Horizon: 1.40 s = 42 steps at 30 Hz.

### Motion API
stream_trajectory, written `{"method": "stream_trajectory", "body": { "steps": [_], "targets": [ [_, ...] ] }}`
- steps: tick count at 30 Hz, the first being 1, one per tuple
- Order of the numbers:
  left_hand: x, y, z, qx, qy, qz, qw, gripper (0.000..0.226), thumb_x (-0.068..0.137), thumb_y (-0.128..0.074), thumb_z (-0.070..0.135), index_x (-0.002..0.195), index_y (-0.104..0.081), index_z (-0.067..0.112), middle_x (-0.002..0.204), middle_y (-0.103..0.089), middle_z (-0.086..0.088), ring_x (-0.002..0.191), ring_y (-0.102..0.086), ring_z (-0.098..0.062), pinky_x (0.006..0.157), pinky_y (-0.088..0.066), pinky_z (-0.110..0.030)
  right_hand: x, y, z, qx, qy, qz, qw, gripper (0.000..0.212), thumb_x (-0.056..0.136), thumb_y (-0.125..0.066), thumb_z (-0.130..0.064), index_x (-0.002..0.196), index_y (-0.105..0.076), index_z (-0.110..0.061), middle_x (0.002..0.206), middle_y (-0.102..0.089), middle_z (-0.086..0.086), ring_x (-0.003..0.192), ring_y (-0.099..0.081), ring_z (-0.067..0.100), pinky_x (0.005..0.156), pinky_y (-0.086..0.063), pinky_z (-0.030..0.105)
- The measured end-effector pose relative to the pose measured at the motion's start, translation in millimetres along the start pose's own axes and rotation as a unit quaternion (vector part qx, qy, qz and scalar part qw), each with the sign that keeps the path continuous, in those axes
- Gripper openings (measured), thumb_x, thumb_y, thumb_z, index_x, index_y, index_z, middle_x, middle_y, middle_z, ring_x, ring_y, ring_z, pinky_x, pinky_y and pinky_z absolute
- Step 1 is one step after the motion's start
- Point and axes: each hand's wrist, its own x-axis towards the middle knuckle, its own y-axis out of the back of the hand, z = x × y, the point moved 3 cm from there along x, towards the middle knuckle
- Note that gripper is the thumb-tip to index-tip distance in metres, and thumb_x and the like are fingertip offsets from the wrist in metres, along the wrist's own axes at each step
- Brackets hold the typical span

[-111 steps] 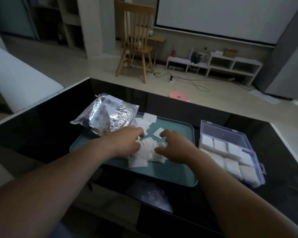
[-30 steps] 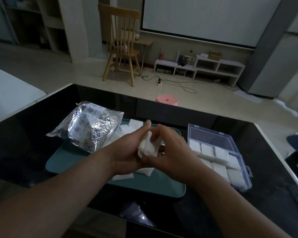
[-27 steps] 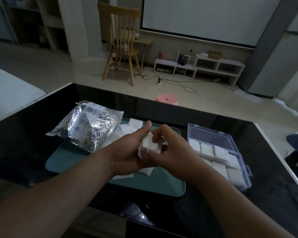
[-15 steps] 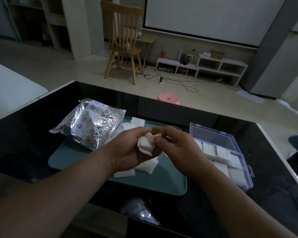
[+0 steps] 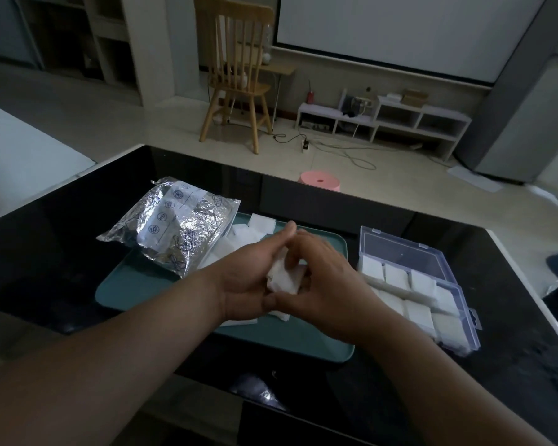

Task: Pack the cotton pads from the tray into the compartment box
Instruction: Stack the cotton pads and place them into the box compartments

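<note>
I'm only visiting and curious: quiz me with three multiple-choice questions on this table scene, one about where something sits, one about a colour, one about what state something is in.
1. Seen from the person's side, where is the compartment box relative to the tray?
A. Left of it
B. Right of it
C. On top of it

2. What colour is the tray?
A. Teal
B. Red
C. Yellow

3. What are the two hands doing?
A. Resting flat on the table
B. Holding a bundle of cotton pads between them, above the tray
C. Pressing the box lid closed

Answers:
1 B: the box stands on the black table beside the tray's right edge.
2 A: its bare surface shows teal.
3 B: the left hand and right hand grip the white bundle together.
</note>
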Motion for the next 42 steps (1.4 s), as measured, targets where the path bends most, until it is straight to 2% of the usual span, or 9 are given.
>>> {"method": "stream_trajectory", "body": {
  "steps": [3, 7, 10, 14, 18, 21, 30, 36, 42],
  "targets": [
    [-2.0, -1.1, -3.2, 0.015, 0.007, -0.008, 1.0, 0.048, 0.101, -0.047, 0.057, 0.111, -0.071, 0.018, 0.109, -0.068, -0.002, 0.089, -0.071, -0.013, 0.076, -0.056, -0.029, 3.0, 4.0, 2.0, 0.097, -0.044, 0.02, 0.994, 0.037, 0.08, -0.08, -0.042, 0.096, -0.049, -0.03, 0.094, -0.059, -0.01, 0.081, -0.058, 0.014, 0.07, -0.051, 0.037],
    [-4.4, 0.0, -5.4, 0.019, 0.01, -0.031, 0.999, 0.056, 0.102, -0.037, 0.06, 0.102, -0.077, 0.022, 0.101, -0.071, 0.0, 0.081, -0.065, -0.009, 0.067, -0.046, -0.023, 3.7, 0.8, 1.1, 0.103, -0.05, -0.014, 0.993, 0.045, 0.075, -0.086, -0.044, 0.097, -0.048, -0.034, 0.099, -0.059, -0.009, 0.084, -0.061, 0.019, 0.074, -0.056, 0.043],
    [-1.7, 1.8, -5.6, 0.023, 0.008, -0.013, 1.0, 0.058, 0.101, -0.036, 0.06, 0.083, -0.077, 0.023, 0.09, -0.063, 0.0, 0.066, -0.06, -0.008, 0.06, -0.048, -0.022, 5.7, -0.6, 3.0, 0.094, -0.047, -0.002, 0.994, 0.044, 0.076, -0.088, -0.039, 0.096, -0.05, -0.031, 0.099, -0.06, -0.008, 0.085, -0.059, 0.014, 0.072, -0.052, 0.027],
    [-3.4, 7.6, -0.4, 0.017, -0.016, 0.018, 1.0, 0.038, 0.099, -0.052, 0.06, 0.098, -0.064, 0.023, 0.09, -0.043, -0.002, 0.067, -0.047, -0.01, 0.058, -0.046, -0.021, 7.3, 2.5, 0.6, 0.095, -0.057, -0.022, 0.994, 0.044, 0.078, -0.087, -0.043, 0.103, -0.054, -0.03, 0.11, -0.063, -0.01, 0.094, -0.061, 0.008, 0.078, -0.049, 0.02],
    [-8.9, 17.9, 17.3, -0.046, -0.067, 0.094, 0.992, 0.016, 0.1, -0.062, 0.021, 0.115, -0.066, 0.022, 0.094, -0.06, -0.008, 0.067, -0.061, -0.012, 0.058, -0.058, -0.025, 13.8, 10.8, 11.2, 0.145, -0.104, 0.069, 0.981, 0.036, 0.09, -0.07, -0.055, 0.115, -0.06, -0.032, 0.122, -0.063, -0.02, 0.112, -0.058, -0.006, 0.089, -0.042, 0.013],
    [-17.9, 33.0, 34.3, -0.065, -0.095, 0.154, 0.981, 0.02, 0.1, -0.052, 0.007, 0.114, -0.064, 0.015, 0.106, -0.066, -0.019, 0.076, -0.07, -0.024, 0.053, -0.059, -0.026, 18.2, 12.9, 26.0, 0.101, -0.176, 0.111, 0.973, 0.025, 0.099, -0.061, -0.052, 0.105, -0.062, -0.028, 0.097, -0.066, -0.013, 0.09, -0.062, 0.001, 0.072, -0.045, 0.023],
    [-44.9, 43.2, 54.9, -0.055, -0.127, 0.193, 0.971, 0.017, 0.095, -0.062, 0.01, 0.105, -0.066, 0.023, 0.084, -0.058, -0.008, 0.066, -0.059, -0.015, 0.045, -0.05, -0.018, 25.8, -39.6, 32.5, -0.035, -0.177, -0.064, 0.982, 0.009, 0.098, -0.063, -0.034, 0.102, -0.068, -0.028, 0.097, -0.07, -0.011, 0.089, -0.065, 0.015, 0.079, -0.055, 0.034],
    [-40.7, 49.4, 49.1, -0.038, -0.142, 0.216, 0.965, 0.031, 0.093, -0.053, -0.003, 0.112, -0.063, 0.019, 0.095, -0.059, -0.011, 0.071, -0.061, -0.018, 0.058, -0.06, -0.03, 39.2, -82.1, 1.0, -0.124, -0.112, -0.112, 0.98, 0.045, 0.089, -0.066, -0.058, 0.123, -0.056, -0.029, 0.121, -0.063, -0.003, 0.113, -0.057, 0.022, 0.093, -0.046, 0.04],
    [-42.8, 49.3, 64.2, -0.049, -0.153, 0.209, 0.965, 0.032, 0.093, -0.056, 0.003, 0.12, -0.065, 0.019, 0.078, -0.056, -0.005, 0.07, -0.055, -0.015, 0.061, -0.058, -0.028, 53.5, -97.4, 5.8, -0.102, -0.168, -0.136, 0.971, 0.053, 0.084, -0.073, -0.041, 0.131, -0.056, -0.025, 0.124, -0.067, 0.002, 0.116, -0.06, 0.029, 0.093, -0.046, 0.039]
  ]
}}
